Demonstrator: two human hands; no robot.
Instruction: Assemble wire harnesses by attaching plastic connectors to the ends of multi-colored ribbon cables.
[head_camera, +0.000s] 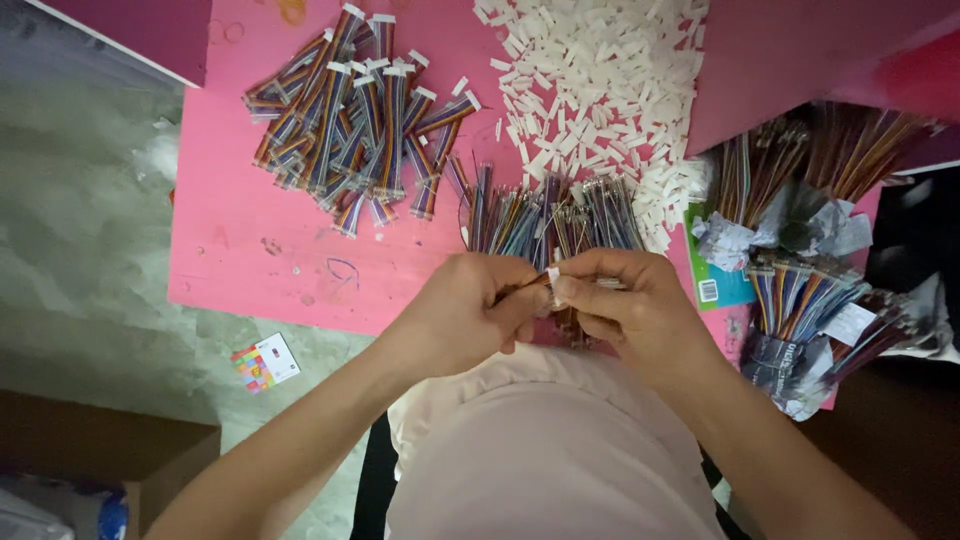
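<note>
My left hand (470, 310) and my right hand (620, 305) meet at the near edge of a pink table (230, 230). Between their fingertips they pinch a short multicoloured ribbon cable (530, 285) and a small white plastic connector (553, 275) at its end. Just beyond my hands lies a loose bunch of bare-ended ribbon cables (550, 215). Farther back left is a pile of ribbon cables with white connectors fitted (350, 125). A heap of loose white connectors (600, 85) covers the table's far middle.
Bundles of ribbon cables in torn wrappers (810, 300) stand at the right. A pink raised panel (800, 60) rises at the far right. A small colourful card (265, 362) lies on the grey floor. A brown cardboard box (110, 450) sits lower left.
</note>
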